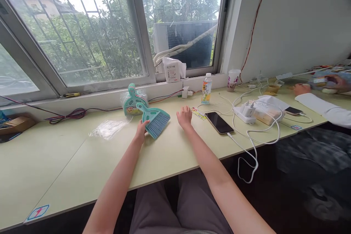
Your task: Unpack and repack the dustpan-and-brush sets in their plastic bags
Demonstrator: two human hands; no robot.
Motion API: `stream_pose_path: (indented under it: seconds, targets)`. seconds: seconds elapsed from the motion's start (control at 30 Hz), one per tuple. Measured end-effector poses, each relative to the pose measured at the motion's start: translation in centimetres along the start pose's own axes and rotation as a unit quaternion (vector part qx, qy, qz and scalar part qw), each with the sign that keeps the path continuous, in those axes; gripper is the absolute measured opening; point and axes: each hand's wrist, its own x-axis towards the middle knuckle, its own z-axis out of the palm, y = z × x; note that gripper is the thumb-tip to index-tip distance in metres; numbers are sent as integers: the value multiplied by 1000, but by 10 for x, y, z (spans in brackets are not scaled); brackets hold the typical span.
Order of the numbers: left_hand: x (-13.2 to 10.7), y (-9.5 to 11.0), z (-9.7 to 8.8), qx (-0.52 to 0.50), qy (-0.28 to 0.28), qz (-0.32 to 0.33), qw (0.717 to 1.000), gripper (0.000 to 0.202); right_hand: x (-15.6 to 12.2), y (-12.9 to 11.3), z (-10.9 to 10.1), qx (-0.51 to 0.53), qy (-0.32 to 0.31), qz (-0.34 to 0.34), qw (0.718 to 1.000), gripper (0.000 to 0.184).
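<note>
A small teal brush with grey-blue bristles (158,125), seemingly nested in a matching teal dustpan (163,112), is tilted just above the table. My left hand (140,131) is closed around its left side, below the handle. Behind it, a second teal dustpan-and-brush set (132,98) stands in clear plastic wrapping against the windowsill wall. To the left lies a crumpled clear plastic bag (108,129). My right hand (184,116) rests on the table with its fingers curled under, and nothing shows in them. Close to its right is a colourful printed card (198,113).
Right of my hands are a phone (219,122) on a charging cable, a drink bottle (206,88), a power strip (244,112) and a tissue pack (270,110). White cables hang over the front edge. Another person's hand (301,89) lies far right. A cardboard box (18,125) sits at left.
</note>
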Motion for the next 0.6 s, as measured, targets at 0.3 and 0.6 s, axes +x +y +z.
stream_pose_path:
  seconds: [0.3, 0.6]
  targets:
    - [15, -2, -16, -59, 41, -61, 996, 35, 3, 22, 20, -26, -162, 13, 986, 45]
    - [17, -5, -19, -82, 55, -58, 993, 28, -5, 5, 25, 0, -159, -66, 985, 40]
